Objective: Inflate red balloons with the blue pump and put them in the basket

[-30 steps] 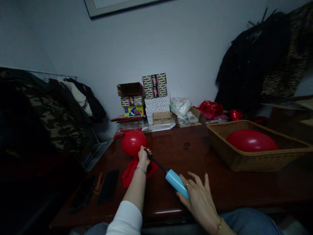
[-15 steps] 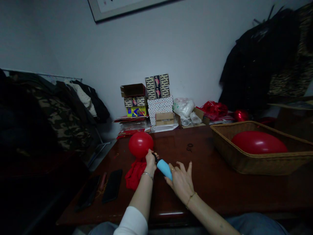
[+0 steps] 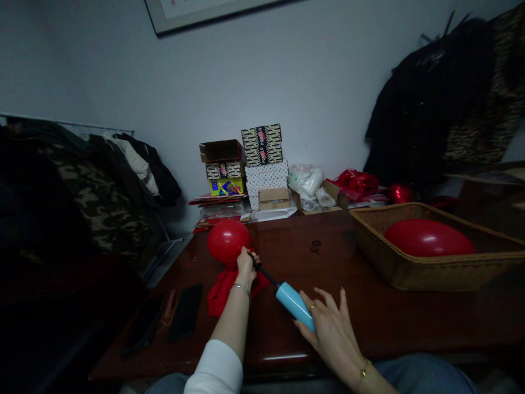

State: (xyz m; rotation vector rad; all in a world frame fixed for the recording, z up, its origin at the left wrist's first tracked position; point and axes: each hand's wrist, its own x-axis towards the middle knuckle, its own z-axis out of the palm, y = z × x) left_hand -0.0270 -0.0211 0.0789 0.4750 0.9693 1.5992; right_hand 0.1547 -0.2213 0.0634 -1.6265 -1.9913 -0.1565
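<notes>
Pump [image 3: 294, 305], tip unclear near balloon [image 3: 228, 241]

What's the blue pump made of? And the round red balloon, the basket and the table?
Blue pump: probably smooth plastic; its barrel is evenly coloured.
Round red balloon: likely thin rubber, shiny, with a bright spot of light.
Basket: woven strands show, perhaps wicker or plastic copying it.
Table: probably wood, polished; light gleams along its front edge.

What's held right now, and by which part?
Balloon pump: left hand grips its black end; whether it also pinches the red balloon is unclear. Right hand holds the blue barrel at its near end.
</notes>
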